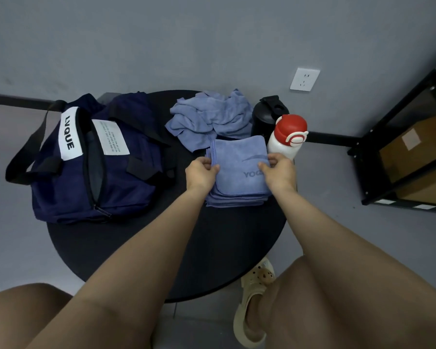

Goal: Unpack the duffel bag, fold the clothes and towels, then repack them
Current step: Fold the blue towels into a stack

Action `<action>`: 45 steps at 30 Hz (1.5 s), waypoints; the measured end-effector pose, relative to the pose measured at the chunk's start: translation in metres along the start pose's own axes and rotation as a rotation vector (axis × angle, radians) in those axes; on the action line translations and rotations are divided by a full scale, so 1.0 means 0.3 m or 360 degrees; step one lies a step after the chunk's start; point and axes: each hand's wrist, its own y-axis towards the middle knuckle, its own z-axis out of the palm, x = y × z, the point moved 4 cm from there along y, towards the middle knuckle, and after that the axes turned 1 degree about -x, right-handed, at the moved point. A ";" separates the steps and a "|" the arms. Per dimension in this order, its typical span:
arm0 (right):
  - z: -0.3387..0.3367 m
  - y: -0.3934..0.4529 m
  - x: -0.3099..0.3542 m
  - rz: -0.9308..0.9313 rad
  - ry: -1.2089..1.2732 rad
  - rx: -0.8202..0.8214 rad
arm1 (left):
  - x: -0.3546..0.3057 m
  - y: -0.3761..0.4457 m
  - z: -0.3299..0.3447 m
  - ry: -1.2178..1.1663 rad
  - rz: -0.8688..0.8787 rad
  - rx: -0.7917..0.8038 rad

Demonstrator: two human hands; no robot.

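We take the round black table [91,248] as our landmark. On its right half lies a stack of folded blue towels [239,172], squared up, the top one printed with letters partly hidden by a hand. Our left hand [200,173] pinches the stack's left edge with curled fingers; our right hand [278,170] pinches the top towel's right side the same way. Toward the table's far edge sits a crumpled heap of blue towels [212,114], unfolded. On the table's left half rests the navy duffel bag [126,177], its zip open. At the table's right edge stand a white bottle [283,144] with a red cap and, behind it, what seems a black bottle [264,117].
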 end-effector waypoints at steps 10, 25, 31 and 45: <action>0.013 0.006 0.001 -0.0169 -0.0031 -0.0056 | 0.009 -0.014 0.006 -0.0028 0.0171 -0.0174; 0.079 -0.030 0.095 -0.1015 -0.1028 0.0147 | -0.052 -0.028 0.086 0.1301 0.1077 -0.0031; 0.163 0.015 -0.015 -0.0820 -0.1448 0.0522 | 0.032 0.062 0.113 0.1620 0.0804 0.0318; 0.158 0.016 -0.012 -0.0788 -0.1457 0.0537 | 0.064 0.063 0.081 0.1398 0.0841 0.0595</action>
